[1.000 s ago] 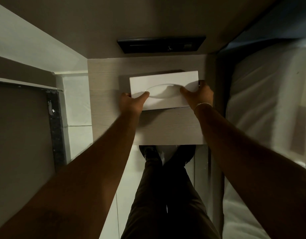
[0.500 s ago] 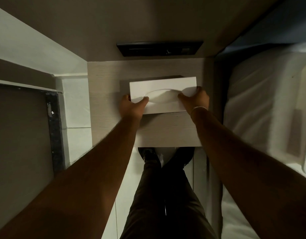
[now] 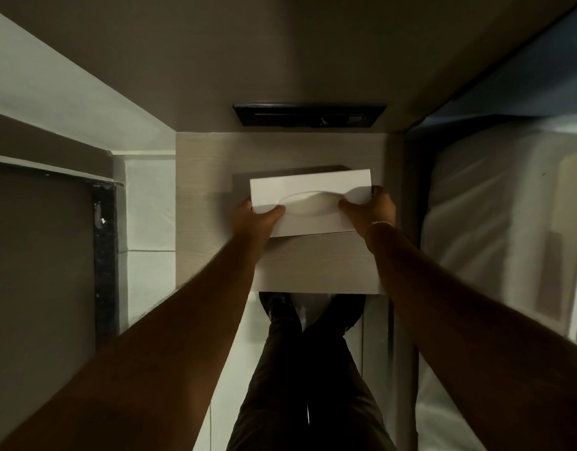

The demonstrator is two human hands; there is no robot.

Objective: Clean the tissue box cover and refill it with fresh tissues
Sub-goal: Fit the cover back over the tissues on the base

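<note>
A white tissue box (image 3: 309,190) with an oval opening on top sits over the pale wooden bedside table (image 3: 209,196). A dark shape (image 3: 280,172) shows just behind and under it; I cannot tell whether it is a cover or a shadow. My left hand (image 3: 254,219) grips the box's left end, thumb on top near the oval. My right hand (image 3: 371,209), with a thin bracelet at the wrist, grips the right end, thumb also on top. No tissue sticks out of the opening.
A black panel (image 3: 309,115) is set in the wall behind the table. A bed with white sheets (image 3: 495,229) lies to the right. A dark-edged frame (image 3: 106,255) and white floor tiles are to the left. My legs and dark shoes (image 3: 309,314) stand at the table's front edge.
The box and both hands have come slightly toward me and lower in the view over the table. Both hands keep the same grip on the box's ends.
</note>
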